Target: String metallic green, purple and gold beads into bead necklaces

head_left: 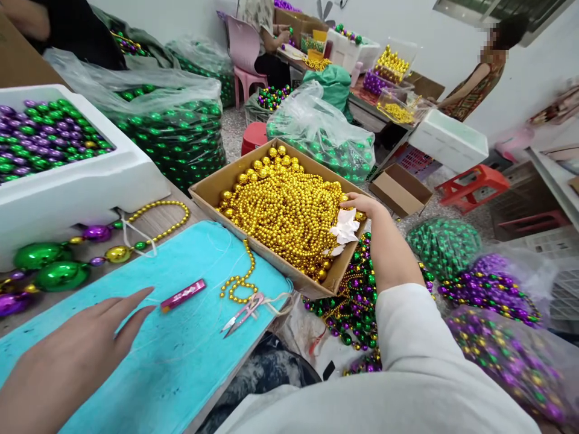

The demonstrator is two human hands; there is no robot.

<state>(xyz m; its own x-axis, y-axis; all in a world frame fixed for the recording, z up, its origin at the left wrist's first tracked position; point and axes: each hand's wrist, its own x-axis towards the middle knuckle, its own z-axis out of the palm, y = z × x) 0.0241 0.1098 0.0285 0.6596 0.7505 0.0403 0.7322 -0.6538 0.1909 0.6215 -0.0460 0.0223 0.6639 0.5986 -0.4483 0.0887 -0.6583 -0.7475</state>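
My right hand (359, 206) reaches into a cardboard box (212, 188) heaped with gold bead strands (283, 208); its fingers curl down among the beads at the box's right side, beside a crumpled white paper (344, 229). My left hand (85, 346) lies flat on the turquoise mat (181, 355) with fingers stretched out, holding nothing. A pink lighter (183, 295) lies just past its fingertips. Small snips (242, 312) and a short gold bead strand (242, 278) rest on the mat near the box.
A white foam box (90, 193) of green and purple beads stands at the left, with a large-bead necklace (67, 259) below it. Bags of green beads (181, 135) and purple-green strands (493, 289) surround the seat. Other people work at a far table.
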